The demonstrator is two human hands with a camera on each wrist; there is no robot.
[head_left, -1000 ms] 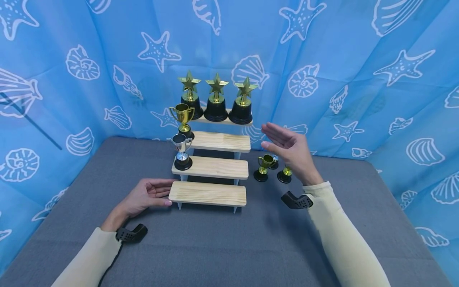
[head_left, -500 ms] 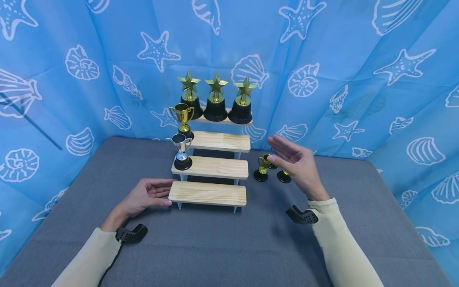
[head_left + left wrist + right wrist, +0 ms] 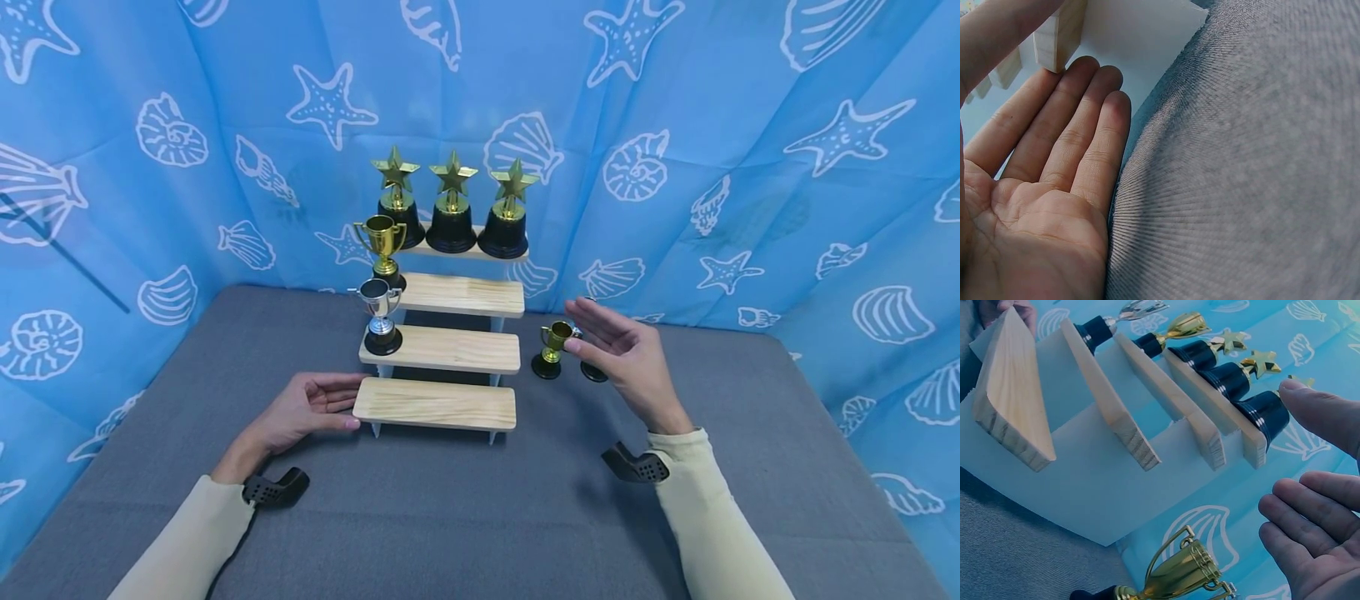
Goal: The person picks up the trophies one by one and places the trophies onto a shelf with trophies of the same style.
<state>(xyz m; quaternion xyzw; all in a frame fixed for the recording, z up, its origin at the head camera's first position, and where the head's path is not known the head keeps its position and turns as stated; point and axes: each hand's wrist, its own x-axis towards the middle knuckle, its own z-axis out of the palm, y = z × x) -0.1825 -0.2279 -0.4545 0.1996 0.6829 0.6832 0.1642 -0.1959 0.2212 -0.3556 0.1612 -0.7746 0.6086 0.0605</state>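
A wooden stepped shelf (image 3: 435,404) stands mid-table. My left hand (image 3: 303,417) is at the left end of its lowest step, fingers straight, thumb by the front corner; the fingertips (image 3: 1107,78) lie close to the board's end. My right hand (image 3: 626,354) hovers right of the shelf, fingers extended and holding nothing. Beside its thumb stands a small gold trophy cup (image 3: 553,342) on a black base. Another black base (image 3: 594,372) shows under the hand, its upper part hidden. In the right wrist view the gold cup (image 3: 1182,572) appears below the fingers.
Three gold star trophies (image 3: 452,225) line the top step. A gold cup (image 3: 384,242) stands at the left of the second step, a silver cup (image 3: 381,312) on the step below. Behind the grey table (image 3: 465,533) hangs a blue shell-print curtain (image 3: 442,100).
My right hand has moved down and slightly right, away from the shelf and closer to the small cups, covering more of them. My left hand has stayed in place.
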